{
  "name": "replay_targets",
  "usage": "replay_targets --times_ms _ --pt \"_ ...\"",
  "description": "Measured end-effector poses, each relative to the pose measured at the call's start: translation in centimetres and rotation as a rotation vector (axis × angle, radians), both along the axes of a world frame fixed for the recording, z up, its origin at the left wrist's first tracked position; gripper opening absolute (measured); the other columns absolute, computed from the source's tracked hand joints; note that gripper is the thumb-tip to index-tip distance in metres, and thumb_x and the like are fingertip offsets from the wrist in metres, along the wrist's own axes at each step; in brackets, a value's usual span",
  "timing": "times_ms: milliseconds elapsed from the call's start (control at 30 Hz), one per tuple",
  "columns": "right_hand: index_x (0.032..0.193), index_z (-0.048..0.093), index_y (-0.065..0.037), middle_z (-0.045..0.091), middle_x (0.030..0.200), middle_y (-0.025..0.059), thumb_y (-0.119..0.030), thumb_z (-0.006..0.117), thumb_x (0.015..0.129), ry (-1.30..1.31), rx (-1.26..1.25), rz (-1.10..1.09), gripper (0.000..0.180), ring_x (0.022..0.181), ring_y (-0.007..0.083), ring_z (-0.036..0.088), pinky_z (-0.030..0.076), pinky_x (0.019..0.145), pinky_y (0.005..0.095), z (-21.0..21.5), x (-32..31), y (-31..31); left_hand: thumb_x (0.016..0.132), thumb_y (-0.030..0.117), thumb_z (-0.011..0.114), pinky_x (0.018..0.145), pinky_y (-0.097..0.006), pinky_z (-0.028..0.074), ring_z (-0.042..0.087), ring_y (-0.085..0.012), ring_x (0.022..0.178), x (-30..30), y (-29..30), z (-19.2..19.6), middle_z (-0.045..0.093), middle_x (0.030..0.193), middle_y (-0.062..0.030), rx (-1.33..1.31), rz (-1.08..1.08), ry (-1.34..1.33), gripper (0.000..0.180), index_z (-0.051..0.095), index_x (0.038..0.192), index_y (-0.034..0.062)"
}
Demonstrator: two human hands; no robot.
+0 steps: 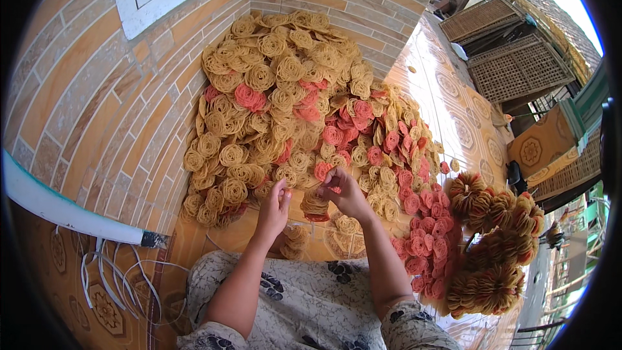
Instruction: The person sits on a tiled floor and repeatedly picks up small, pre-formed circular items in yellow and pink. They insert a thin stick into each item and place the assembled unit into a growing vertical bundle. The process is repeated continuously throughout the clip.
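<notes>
A large heap of round, rosette-like discs of thin coiled strands [283, 99] lies ahead of me, mostly tan with pink-red ones [250, 97] among them. My left hand [273, 210] is over the heap's near edge, thumb and fingers pressed together; whatever they hold is too small to make out. To its right, my right hand [346, 196] has its fingers curled in a pinch. Directly below those fingertips is a small stack of tan discs [315, 205] with a reddish one at its bottom. Whether it hangs from the pinch or stands on the floor, I cannot tell.
Thick bundles of tan and reddish discs [486, 290] lie at the right, beside a pink-red pile [424, 238]. Brick-patterned walls [84, 84] bound the heap. Loose white strips [123, 279] lie at the lower left. Woven racks [520, 68] lean at the upper right.
</notes>
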State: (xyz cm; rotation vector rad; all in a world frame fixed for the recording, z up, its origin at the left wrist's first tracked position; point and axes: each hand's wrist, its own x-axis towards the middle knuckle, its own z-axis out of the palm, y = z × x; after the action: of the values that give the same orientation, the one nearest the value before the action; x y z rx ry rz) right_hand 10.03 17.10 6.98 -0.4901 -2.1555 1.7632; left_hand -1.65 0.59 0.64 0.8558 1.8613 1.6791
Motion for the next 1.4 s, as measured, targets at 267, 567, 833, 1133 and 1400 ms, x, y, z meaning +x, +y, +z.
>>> replay_targets --times_ms 267,567,833,1133,1400 --pt "0.083 0.033 -0.01 0.058 0.084 0.0062 0.008 0.062 0.084 0.311 -0.115 -0.23 0.035 0.08 0.0078 0.054 0.046 0.075 0.0241 0.4 -1.4 -0.6 0.094 0.022 0.06 0.089 -0.028 0.045 0.06 -0.0131 0.1 1.2 -0.6 1.4 0.066 0.107 -0.0093 -0.279 -0.478 -0.076 0.028 0.063 0.112 0.0" --pt "0.118 0.05 -0.002 0.061 0.095 0.0097 -0.007 0.066 0.086 0.042 0.144 -0.078 0.036 0.092 0.0199 0.059 0.048 0.082 0.03 -4.6 -6.7 -0.8 0.098 0.015 0.052 0.07 -0.023 0.047 0.058 -0.0082 0.072 -0.1 -0.5 -0.5 0.064 0.079 -0.0024 -0.025 0.028 -0.22 0.022 0.065 0.097 -0.0034" --pt "0.104 0.063 0.0 0.064 0.086 0.0155 -0.007 0.06 0.086 -0.031 0.573 -0.204 0.019 0.076 0.0379 0.062 0.052 0.071 0.0349 -6.7 -5.4 -0.6 0.097 0.016 0.052 0.061 -0.023 0.047 0.057 -0.0072 0.062 -0.4 -0.6 -2.1 0.065 0.075 -0.0025 -0.12 -0.003 -0.355 0.022 0.066 0.098 -0.001" --pt "0.097 0.063 0.005 0.063 0.076 0.0017 -0.023 0.053 0.099 -0.108 0.147 -0.301 0.03 0.068 0.0071 0.057 0.046 0.061 0.0248 -5.4 -2.5 1.0 0.096 0.015 0.053 0.06 -0.023 0.047 0.058 -0.0071 0.062 -0.3 -0.5 -1.7 0.066 0.074 -0.0022 -0.153 -0.114 -0.311 0.021 0.067 0.097 -0.0008" --pt "0.108 0.066 -0.008 0.057 0.103 0.0161 -0.021 0.065 0.089 -0.188 0.751 -0.43 0.022 0.083 0.0225 0.061 0.049 0.071 0.0317 -6.2 -1.9 3.6 0.093 0.011 0.056 0.064 -0.024 0.049 0.06 -0.0089 0.066 -0.1 -0.2 -2.5 0.068 0.079 -0.0039 -0.204 -0.113 -0.083 0.018 0.066 0.099 -0.0025"
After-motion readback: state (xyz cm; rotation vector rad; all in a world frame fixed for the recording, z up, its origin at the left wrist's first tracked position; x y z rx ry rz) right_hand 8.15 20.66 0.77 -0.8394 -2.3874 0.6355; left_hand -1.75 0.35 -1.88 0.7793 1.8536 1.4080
